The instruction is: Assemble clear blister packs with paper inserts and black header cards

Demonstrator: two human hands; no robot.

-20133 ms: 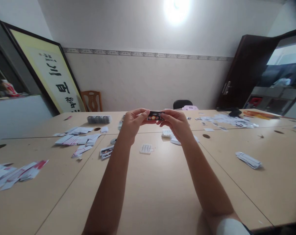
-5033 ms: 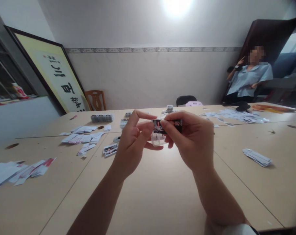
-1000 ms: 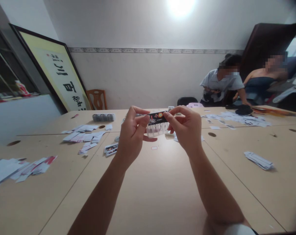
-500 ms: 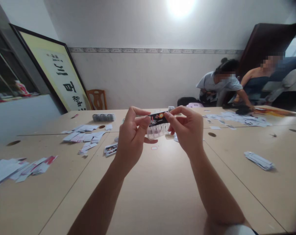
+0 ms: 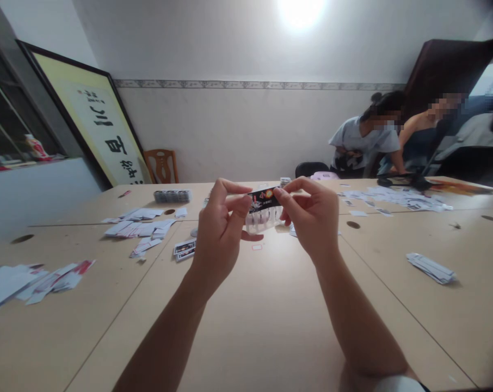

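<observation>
Above the middle of the table, my left hand (image 5: pixel 222 223) is closed round the left side of a small clear plastic case (image 5: pixel 264 220) with ribbed compartments. A black printed label (image 5: pixel 266 199) with an orange spot lies along the case's upper part. My right hand (image 5: pixel 312 215) pinches the label's right end between thumb and finger, its other fingers curled behind the case. My left thumb presses at the label's left end. Whether the label is stuck down all along cannot be made out. Black printed labels (image 5: pixel 185 249) on white backing lie left of my left wrist.
A row of clear cases (image 5: pixel 173 196) stands at the back left. White paper strips (image 5: pixel 140 226) lie on the left, a strip bundle (image 5: pixel 431 268) on the right. Scattered papers (image 5: pixel 397 197) cover the far right, where a person (image 5: pixel 364 139) leans over the table (image 5: pixel 266 321) beside another person.
My hands, the case and the label have hardly moved. At the far right, the leaning person has straightened a little and drawn an arm back.
</observation>
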